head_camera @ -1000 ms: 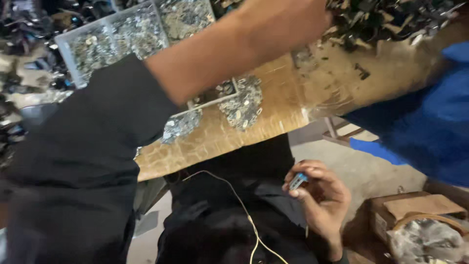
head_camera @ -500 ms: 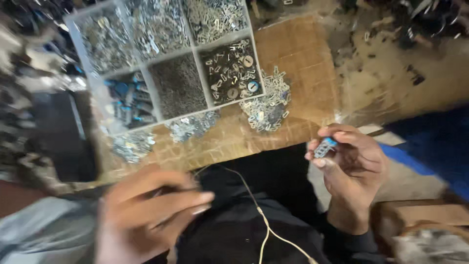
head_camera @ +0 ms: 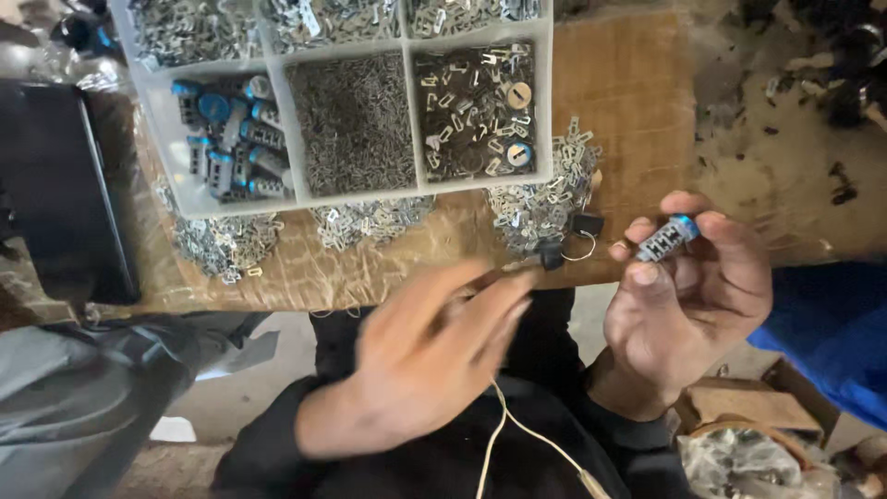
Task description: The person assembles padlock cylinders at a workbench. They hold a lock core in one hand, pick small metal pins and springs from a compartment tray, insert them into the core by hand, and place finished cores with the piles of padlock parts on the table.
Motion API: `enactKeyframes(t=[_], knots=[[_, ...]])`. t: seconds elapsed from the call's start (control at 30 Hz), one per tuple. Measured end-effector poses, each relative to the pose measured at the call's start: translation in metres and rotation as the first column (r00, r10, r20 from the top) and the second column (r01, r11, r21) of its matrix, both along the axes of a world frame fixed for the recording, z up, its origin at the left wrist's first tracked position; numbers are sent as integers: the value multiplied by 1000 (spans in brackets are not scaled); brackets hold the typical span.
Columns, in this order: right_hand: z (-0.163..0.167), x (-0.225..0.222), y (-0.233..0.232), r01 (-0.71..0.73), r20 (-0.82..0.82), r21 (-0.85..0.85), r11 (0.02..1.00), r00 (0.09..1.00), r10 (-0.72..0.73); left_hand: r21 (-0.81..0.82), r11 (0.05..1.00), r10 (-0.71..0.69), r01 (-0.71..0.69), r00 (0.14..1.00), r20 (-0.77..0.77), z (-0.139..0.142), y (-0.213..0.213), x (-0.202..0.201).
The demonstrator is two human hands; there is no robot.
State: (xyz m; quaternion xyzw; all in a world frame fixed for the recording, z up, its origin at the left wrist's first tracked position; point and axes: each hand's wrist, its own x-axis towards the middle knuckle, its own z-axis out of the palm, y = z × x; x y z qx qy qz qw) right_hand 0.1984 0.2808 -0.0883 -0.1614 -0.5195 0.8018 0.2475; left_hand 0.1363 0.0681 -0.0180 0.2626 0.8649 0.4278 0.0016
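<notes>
My right hand (head_camera: 691, 305) holds a small grey lock cylinder with a blue end (head_camera: 669, 237) between thumb and fingertips, just off the wooden board's (head_camera: 628, 111) front edge. My left hand (head_camera: 432, 349) is blurred in the middle, fingers apart and holding nothing, below the board edge. A clear compartment tray (head_camera: 277, 129) lies on the board. One cell holds several blue-capped cylinders (head_camera: 226, 129); others hold fine metal pins (head_camera: 356, 120) and small metal plates (head_camera: 476, 111).
Loose piles of small metal plates (head_camera: 545, 199) lie along the board's front. A small black part with a wire ring (head_camera: 577, 229) sits near the edge. A black case (head_camera: 55, 185) stands left, blue cloth (head_camera: 832, 323) and a cardboard box (head_camera: 739, 407) right.
My left hand dropped from high over the board to waist height and moved right. My right hand rose with the cylinder, and the view tilted so the tray shows fully.
</notes>
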Motion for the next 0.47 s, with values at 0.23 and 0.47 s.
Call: enactKeyframes(t=[0.23, 0.47], knots=[[14, 11, 11, -85, 43, 43, 995, 996, 83, -118, 993, 4, -11, 998, -66, -13, -40, -1], [28, 32, -26, -377, 78, -97, 921, 920, 385, -160, 987, -16, -2, 994, -110, -22, -68, 1]])
